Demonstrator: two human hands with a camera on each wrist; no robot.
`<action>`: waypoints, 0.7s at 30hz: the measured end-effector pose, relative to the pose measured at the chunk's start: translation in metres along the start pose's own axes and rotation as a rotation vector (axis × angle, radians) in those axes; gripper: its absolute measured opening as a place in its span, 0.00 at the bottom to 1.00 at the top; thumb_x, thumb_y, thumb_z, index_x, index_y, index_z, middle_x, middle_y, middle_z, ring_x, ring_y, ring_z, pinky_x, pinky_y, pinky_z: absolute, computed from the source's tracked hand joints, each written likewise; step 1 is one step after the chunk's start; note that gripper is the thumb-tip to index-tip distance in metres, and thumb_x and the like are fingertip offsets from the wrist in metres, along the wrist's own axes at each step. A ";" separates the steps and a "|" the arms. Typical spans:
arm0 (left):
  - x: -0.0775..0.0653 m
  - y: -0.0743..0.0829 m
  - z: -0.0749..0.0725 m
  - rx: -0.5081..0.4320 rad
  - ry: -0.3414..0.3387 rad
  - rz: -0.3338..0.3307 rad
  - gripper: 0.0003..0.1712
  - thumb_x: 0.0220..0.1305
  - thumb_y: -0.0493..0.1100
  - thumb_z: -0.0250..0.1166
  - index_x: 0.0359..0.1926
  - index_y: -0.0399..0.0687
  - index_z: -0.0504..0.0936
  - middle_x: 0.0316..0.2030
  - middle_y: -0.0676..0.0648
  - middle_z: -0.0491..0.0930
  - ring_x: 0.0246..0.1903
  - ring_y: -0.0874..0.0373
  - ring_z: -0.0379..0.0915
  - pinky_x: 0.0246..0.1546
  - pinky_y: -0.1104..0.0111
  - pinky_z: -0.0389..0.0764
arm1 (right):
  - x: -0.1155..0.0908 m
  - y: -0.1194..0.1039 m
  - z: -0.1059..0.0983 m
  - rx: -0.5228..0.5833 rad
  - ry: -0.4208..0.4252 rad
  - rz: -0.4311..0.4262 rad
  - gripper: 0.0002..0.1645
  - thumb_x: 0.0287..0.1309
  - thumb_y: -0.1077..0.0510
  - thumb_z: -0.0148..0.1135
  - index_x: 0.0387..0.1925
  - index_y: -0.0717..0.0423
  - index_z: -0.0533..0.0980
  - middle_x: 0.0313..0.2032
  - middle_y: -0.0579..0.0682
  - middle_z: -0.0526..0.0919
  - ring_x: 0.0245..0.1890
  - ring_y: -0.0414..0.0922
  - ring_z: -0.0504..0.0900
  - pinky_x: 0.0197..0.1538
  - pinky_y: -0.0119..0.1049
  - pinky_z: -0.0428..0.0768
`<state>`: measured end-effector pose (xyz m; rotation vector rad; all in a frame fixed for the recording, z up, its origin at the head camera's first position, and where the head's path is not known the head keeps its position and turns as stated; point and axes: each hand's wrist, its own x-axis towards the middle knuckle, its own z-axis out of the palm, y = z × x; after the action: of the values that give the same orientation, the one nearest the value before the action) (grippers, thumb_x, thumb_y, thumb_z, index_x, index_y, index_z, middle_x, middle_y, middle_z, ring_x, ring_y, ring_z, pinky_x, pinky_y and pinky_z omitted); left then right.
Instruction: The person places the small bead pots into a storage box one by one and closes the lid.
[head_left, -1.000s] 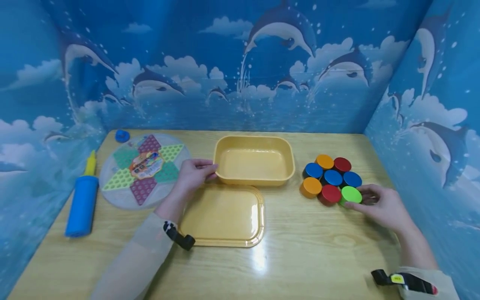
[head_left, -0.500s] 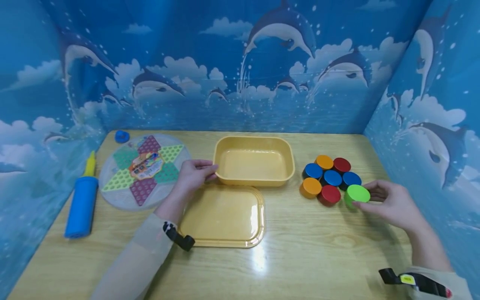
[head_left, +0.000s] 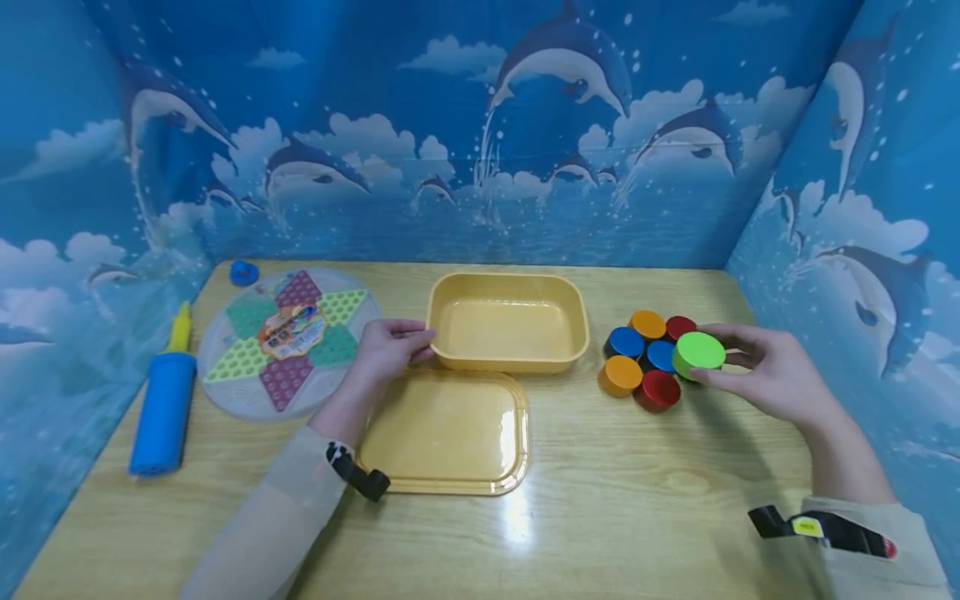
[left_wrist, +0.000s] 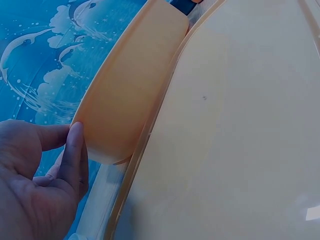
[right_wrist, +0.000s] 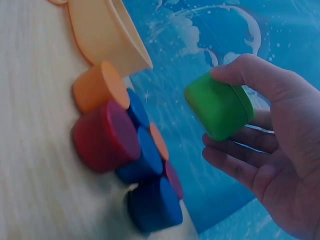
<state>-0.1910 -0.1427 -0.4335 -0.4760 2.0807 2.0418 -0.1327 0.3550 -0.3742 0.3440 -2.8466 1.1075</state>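
Note:
In the head view my left hand (head_left: 385, 352) pinches the left end of a yellow rectangular plastic box (head_left: 510, 364) at its rim. The box's inside shows bare. The left wrist view has thumb and fingers of the left hand (left_wrist: 45, 172) at the edge of the box (left_wrist: 131, 80). My right hand (head_left: 783, 375) holds a green round tub (head_left: 697, 353) between thumb and fingers, raised off the table. The right wrist view shows this green tub (right_wrist: 220, 106) apart from several similar tubs, among them a red one (right_wrist: 102, 137) and an orange one (right_wrist: 100, 89).
A yellow lid (head_left: 450, 429) lies in front of the box. On the left are a round star-patterned game board (head_left: 292, 333), a blue pump with a yellow nozzle (head_left: 163, 412) and a small blue object (head_left: 243, 272). Dolphin-printed curtains (head_left: 465, 125) border the table.
My right hand has picked the green tub out of the group, drawn it slightly right, then lifted it up and back left over the blue tub. My left hand stays at the box.

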 end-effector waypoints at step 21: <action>0.000 0.002 -0.002 0.022 -0.007 -0.013 0.20 0.72 0.35 0.71 0.60 0.29 0.81 0.49 0.35 0.83 0.36 0.56 0.86 0.44 0.68 0.91 | 0.071 -0.063 0.022 0.158 -0.160 -0.130 0.30 0.58 0.64 0.81 0.61 0.63 0.81 0.54 0.58 0.84 0.44 0.41 0.88 0.45 0.27 0.89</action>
<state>-0.1916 -0.1450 -0.4316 -0.4767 2.0879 2.0088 -0.1866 0.2819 -0.3391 0.6457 -2.8259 1.3381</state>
